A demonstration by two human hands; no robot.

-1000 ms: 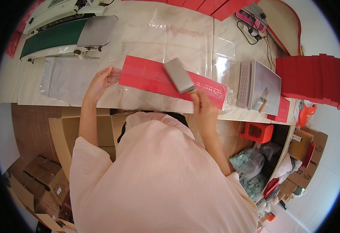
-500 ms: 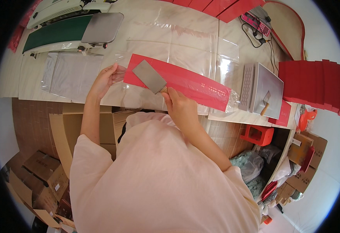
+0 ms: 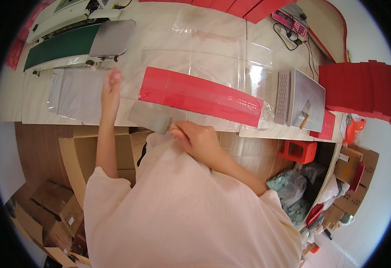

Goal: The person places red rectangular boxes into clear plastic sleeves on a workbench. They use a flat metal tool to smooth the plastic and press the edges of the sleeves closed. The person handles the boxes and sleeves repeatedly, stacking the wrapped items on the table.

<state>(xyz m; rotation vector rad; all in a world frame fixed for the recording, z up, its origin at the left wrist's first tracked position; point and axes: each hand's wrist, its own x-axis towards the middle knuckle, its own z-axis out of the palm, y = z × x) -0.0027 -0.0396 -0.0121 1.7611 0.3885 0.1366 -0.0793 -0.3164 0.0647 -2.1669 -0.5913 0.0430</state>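
A long flat red box [image 3: 200,97] lies slantwise on the marble-patterned table, with clear film bunched at its right end. In my right hand [image 3: 197,137] is a scraper; its wide flat blade [image 3: 153,117] hovers near the table's front edge, just below the box's left part. My left hand [image 3: 111,87] is raised left of the box, above a stack of clear plastic bags [image 3: 77,96]. Its fingers are smeared by motion, and whether anything is in them does not show.
A sealing machine with a green belt [image 3: 63,47] stands at the back left. Clear film sheets [image 3: 213,51] lie behind the box. To the right are a metal-topped device [image 3: 305,100] and stacked red boxes [image 3: 356,89]. An open carton [image 3: 81,152] sits below the table edge.
My left hand has left the film at the box's left end and moved left. The scraper has come off the box, down toward me. That loose film end no longer shows.
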